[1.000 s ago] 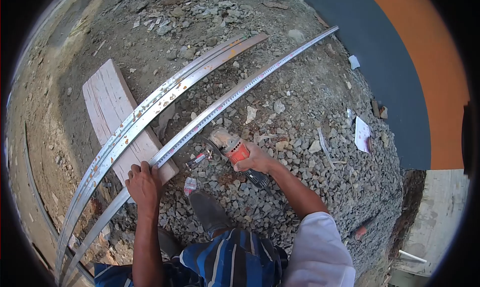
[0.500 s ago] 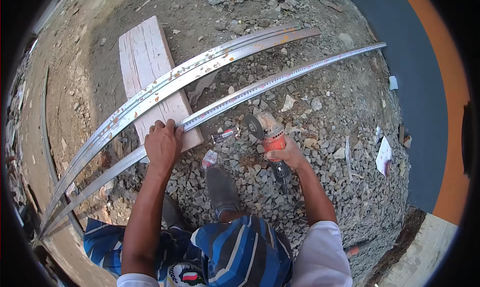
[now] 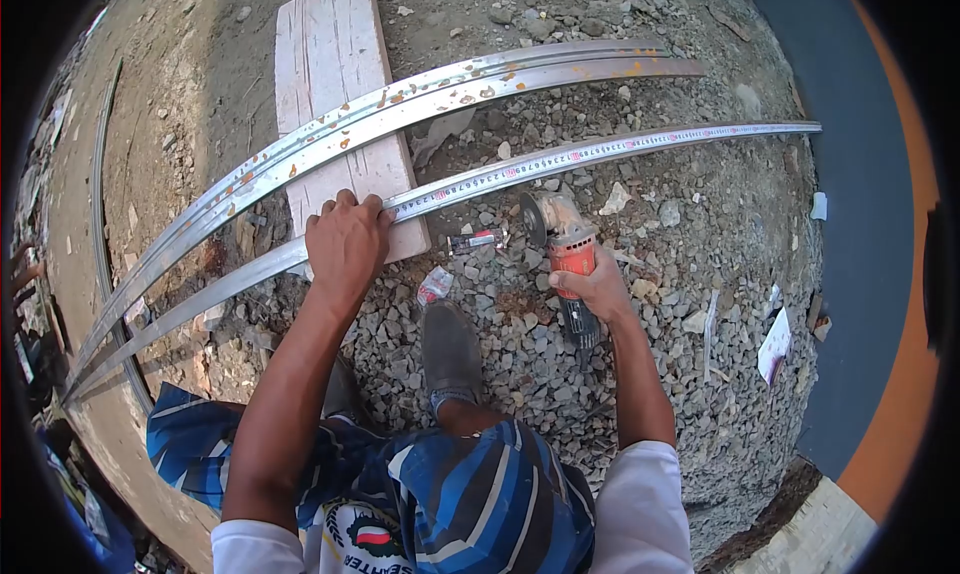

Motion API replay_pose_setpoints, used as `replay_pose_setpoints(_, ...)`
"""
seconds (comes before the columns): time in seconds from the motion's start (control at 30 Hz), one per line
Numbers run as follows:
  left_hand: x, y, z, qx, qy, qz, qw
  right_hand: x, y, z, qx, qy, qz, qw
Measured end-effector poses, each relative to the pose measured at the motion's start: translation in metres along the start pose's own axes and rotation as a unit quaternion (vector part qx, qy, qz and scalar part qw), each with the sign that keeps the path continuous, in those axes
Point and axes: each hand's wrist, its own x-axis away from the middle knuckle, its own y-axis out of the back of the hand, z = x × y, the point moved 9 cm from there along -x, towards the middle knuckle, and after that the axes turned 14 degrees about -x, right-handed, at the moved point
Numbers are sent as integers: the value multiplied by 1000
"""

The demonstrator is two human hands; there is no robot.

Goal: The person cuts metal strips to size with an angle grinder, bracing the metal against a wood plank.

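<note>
White sleeves, blue-striped shorts

Bare earth and loose grey gravel beside a dark grey and orange surface

The left hand presses down, knuckles up; the right hand curls in a closed grip.

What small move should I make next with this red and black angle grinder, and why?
Probably ease the grinder leftward toward the left hand. That hand presses the long silvery metal strip where it crosses the pale wooden plank, and the white measuring tape meets its fingers, while the dark round disc sits apart from the metal.
</note>
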Motion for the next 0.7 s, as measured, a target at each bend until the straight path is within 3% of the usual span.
replay_pose_setpoints(0.43,7,3,-3,-15,21,-34,999,-7,-2,-2,10,-25,-7,1000)
replay_pose_setpoints(0.7,13,4,-7,-20,30,-59,998,-12,-4,0,19,12,-11,1000)
